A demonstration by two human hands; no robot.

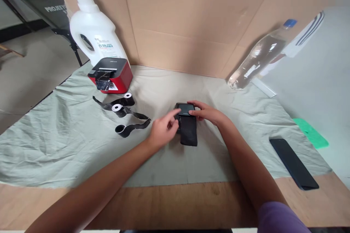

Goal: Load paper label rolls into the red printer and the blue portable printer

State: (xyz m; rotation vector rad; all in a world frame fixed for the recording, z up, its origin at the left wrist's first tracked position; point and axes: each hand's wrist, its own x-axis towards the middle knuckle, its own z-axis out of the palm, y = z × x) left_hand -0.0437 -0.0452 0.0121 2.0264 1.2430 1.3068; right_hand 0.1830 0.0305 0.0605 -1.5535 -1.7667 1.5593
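Observation:
A small black printer (186,109) lies mid-cloth with a wide black strip (188,131) hanging from its near side. My right hand (203,112) grips its right side, thumb on top and fingers at the far edge. On the opposite side, my left hand (165,127) points its index finger over the device's left edge, other fingers partly curled, holding nothing. Whether that fingertip touches the device I cannot tell. To the left lie black paper rolls: one at the back (128,98), one in the middle (117,110) and one in front (121,130), their ends trailing loose.
A red and black printer (120,78) with a black strip stands before a white detergent jug (94,29). At right are a clear bottle (257,58), a green piece (310,133) and a black phone (294,164). Cardboard (177,25) walls the back; cloth (68,134) covers the table.

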